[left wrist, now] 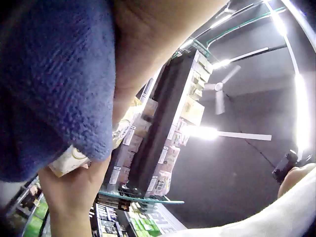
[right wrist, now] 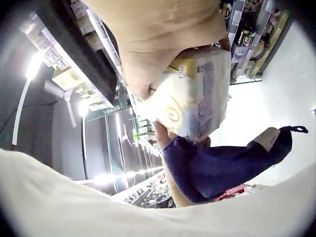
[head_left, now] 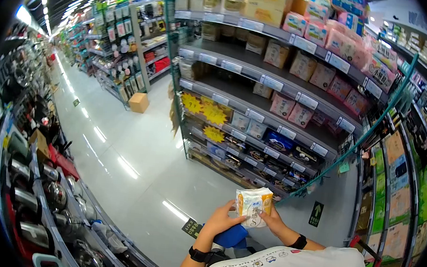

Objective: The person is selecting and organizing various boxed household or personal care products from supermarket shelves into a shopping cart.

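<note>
A white and orange pack of sanitary pads point(head_left: 254, 207) is held upright in front of the person's chest, its printed front facing up toward the head camera. My left hand point(head_left: 223, 218) grips its left side, thumb across the front. On the other side my right hand point(head_left: 275, 224) holds the pack, with the thumb on its front edge. A dark blue towel point(head_left: 231, 237) hangs from the left hand below the pack. In the right wrist view the towel point(right wrist: 217, 168) shows a pale label and a hanging loop. The towel hides much of the pack in the left wrist view.
Ahead stands a shelf unit point(head_left: 259, 62) with packaged goods and price tags. Pots and kettles fill the shelf point(head_left: 32, 199) on the left, and boxed goods line the shelf point(head_left: 400, 183) on the right. A cardboard box point(head_left: 138, 102) sits on the aisle floor point(head_left: 117, 141).
</note>
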Tool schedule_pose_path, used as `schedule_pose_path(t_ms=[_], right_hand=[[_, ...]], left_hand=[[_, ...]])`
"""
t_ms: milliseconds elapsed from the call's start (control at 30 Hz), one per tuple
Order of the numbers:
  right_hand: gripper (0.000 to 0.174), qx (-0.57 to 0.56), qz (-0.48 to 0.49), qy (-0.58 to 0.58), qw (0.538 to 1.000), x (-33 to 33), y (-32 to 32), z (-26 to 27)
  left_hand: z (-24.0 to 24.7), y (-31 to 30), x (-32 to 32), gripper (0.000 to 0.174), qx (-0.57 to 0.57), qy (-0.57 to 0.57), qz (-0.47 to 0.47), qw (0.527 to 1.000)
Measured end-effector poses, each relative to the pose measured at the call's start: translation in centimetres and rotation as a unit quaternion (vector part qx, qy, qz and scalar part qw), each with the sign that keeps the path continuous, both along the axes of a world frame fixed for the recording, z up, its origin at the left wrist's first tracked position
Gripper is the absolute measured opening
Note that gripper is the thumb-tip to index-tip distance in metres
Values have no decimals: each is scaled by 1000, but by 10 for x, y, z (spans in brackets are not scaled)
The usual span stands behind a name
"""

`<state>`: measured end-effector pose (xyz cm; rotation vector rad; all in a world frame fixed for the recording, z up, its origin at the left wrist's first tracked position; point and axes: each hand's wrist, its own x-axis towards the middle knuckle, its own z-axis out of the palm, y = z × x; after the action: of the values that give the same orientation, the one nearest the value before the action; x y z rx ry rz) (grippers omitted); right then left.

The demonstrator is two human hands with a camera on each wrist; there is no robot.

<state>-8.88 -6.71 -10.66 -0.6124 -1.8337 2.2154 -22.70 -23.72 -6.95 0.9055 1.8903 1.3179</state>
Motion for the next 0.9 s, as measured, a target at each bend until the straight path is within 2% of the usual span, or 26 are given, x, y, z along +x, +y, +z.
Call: schedule_pose_path(t_ms=[133,233,267,300,333,367,400,433,533,600,633,700,733,833,867,900], right_hand=[[76,-27,73,-64,995,1,36,-19],[76,42,137,13,990,-17,70,-43],[79,52,151,-4,987,-24,84,-50],[80,133,127,35,982,-34,95,-52],[82,211,101,67,970,-41,104,-50],[84,287,75,95,950,-45,114,-49],[86,234,63,84,966,-51,122,-47],[85,257,49,99,960,-60,131,-33],[83,337,10,125,933,-83,158,-3],[84,436,15,146,888,-94,181,18],[88,471,5,128,873,-93,192,25],[97,534,-14,91,840,-93,206,33],[95,487,-56,75,869,-94,211,33],[96,514,-61,28,855,-98,227,34],[96,444,-101,49,889,-100,228,29],[96,446,-112,50,887,-104,229,25]], left_hand=[[0,29,-14,75,-4,26,-26,999],[0,64,-36,75,-27,56,-24,998],[-2,74,-42,74,-48,67,-19,996],[-1,84,-47,73,-71,78,-17,994],[16,98,-48,72,-115,145,-11,983],[35,114,-48,71,-152,146,-5,978],[49,131,-50,72,-185,175,-2,967],[56,144,-52,73,-214,207,1,955],[50,168,-61,82,-169,197,10,966],[57,183,-74,82,-114,182,0,977],[62,192,-77,83,-85,173,-7,981],[77,212,-83,84,-101,164,-16,981],[82,220,-87,83,-103,174,-26,979],[89,239,-100,83,-98,196,-52,974],[90,244,-105,83,-95,201,-61,973],[92,248,-111,82,-94,199,-68,973]])
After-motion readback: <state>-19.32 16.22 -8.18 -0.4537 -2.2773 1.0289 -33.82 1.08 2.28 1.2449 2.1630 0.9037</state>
